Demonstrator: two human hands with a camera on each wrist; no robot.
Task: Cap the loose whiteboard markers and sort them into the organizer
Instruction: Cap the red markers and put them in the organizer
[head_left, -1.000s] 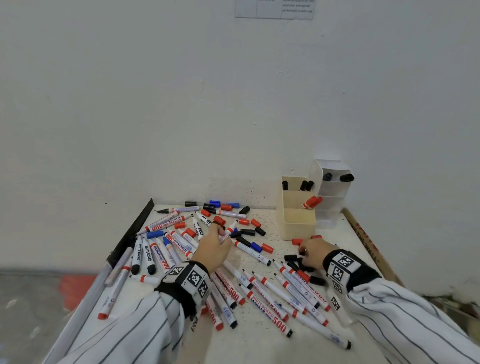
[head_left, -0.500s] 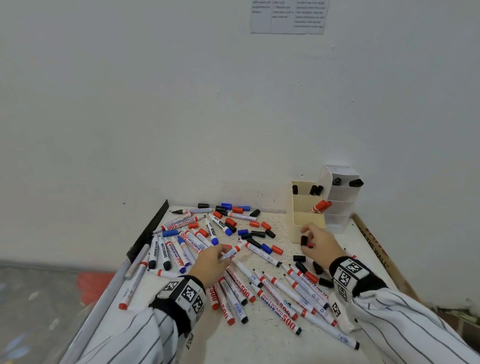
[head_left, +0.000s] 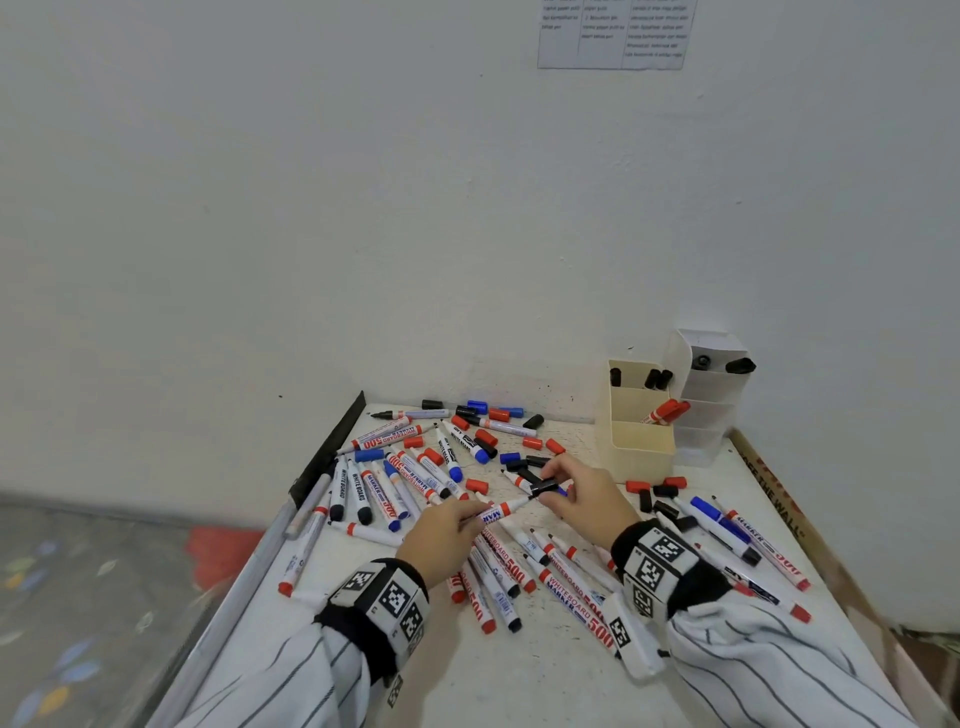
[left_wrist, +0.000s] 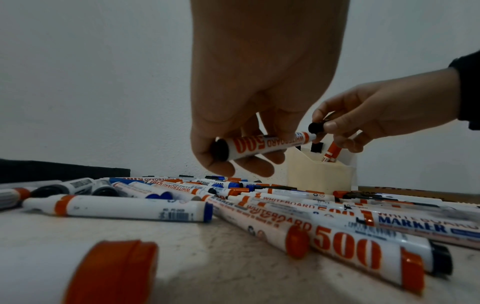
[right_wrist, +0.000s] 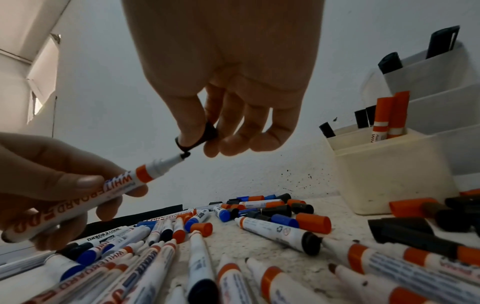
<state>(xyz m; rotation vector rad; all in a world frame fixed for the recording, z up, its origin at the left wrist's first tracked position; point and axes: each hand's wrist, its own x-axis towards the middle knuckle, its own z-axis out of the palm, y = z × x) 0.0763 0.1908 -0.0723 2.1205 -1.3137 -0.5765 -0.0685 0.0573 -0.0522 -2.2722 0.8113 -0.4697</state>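
Your left hand pinches a marker by the barrel above the desk, bare tip just at the mouth of the black cap pinched in your right hand, with the organizer at the desk's far right.

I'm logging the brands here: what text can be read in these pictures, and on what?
"WHITEBOARD 500": marker held by the left hand.
"WHITEBOARD MARKER 500": marker on the table.
"WHITE BOARD": black-ended marker.
"THE WALL": cardboard strip at the table's right edge.
Wall notice: too small to read.
Wrist tags: patterns only.
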